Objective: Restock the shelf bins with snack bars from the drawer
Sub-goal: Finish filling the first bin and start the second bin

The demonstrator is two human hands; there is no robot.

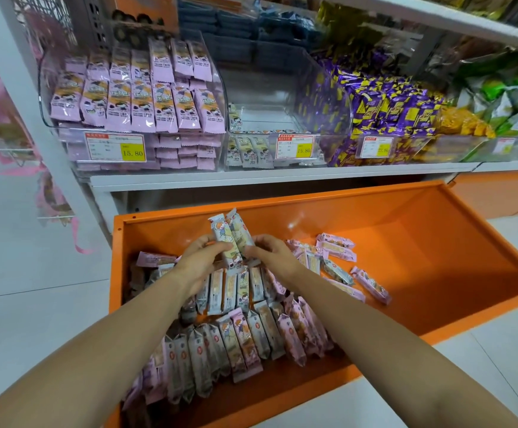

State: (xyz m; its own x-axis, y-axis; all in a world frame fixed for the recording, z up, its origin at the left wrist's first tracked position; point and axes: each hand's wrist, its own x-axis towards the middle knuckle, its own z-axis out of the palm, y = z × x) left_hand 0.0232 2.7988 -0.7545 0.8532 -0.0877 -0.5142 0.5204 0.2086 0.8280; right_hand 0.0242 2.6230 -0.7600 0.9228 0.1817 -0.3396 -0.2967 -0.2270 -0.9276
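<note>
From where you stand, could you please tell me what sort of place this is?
Most likely a shop's snack aisle: clear shelf bins of wrapped snacks carry yellow price tags, and an orange drawer below holds loose snack bars.

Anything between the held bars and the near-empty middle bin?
Nothing visible. The left hand and right hand hold the bars over the drawer, open air up to the middle bin; only its clear front wall must be cleared.
</note>
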